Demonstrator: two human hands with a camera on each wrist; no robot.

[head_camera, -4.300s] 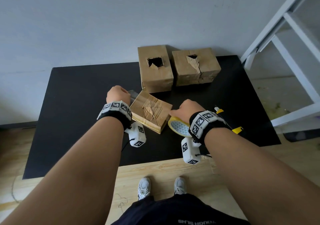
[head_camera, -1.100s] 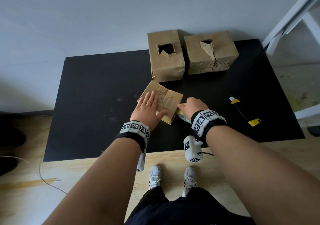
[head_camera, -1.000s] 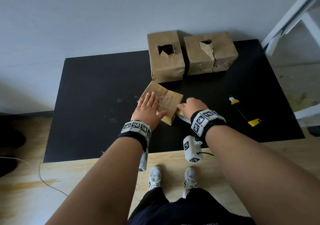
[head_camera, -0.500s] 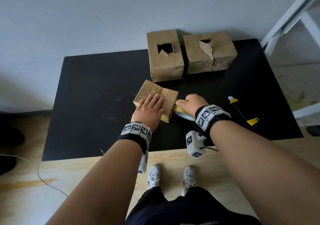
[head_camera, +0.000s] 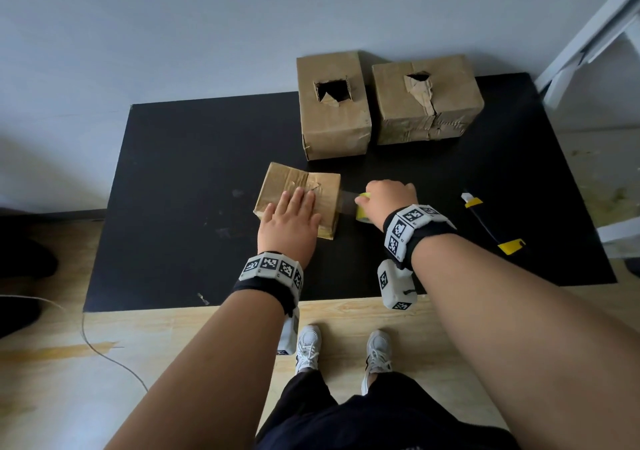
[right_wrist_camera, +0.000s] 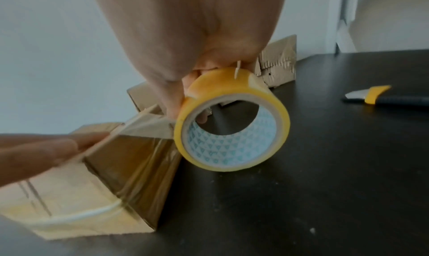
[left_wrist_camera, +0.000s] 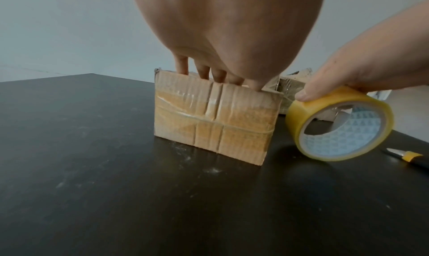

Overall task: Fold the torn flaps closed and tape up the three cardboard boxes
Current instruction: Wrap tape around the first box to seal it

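Observation:
A small cardboard box [head_camera: 300,186] [left_wrist_camera: 216,120] [right_wrist_camera: 76,205] lies on the black table [head_camera: 180,207], its torn top under clear tape. My left hand [head_camera: 291,217] presses flat on that top with straight fingers [left_wrist_camera: 204,71]. My right hand [head_camera: 388,197] grips a yellow tape roll [head_camera: 363,210] [left_wrist_camera: 338,124] [right_wrist_camera: 232,133] just right of the box. A strip of tape [right_wrist_camera: 144,150] runs from the roll over the box's right edge. Behind stand two bigger boxes: one [head_camera: 332,103] with an open torn hole, one [head_camera: 426,100] with a crumpled torn flap.
A black and yellow utility knife [head_camera: 491,221] [left_wrist_camera: 408,157] [right_wrist_camera: 380,96] lies on the table right of the roll. A white frame [head_camera: 588,34] stands at the far right. The wall runs close behind the boxes. My feet stand on the wooden floor [head_camera: 104,345] in front.
My left hand went from gripping at the box's corner to lying flat on its top. The box turned square to me, and my right hand drew the roll rightwards, paying out tape.

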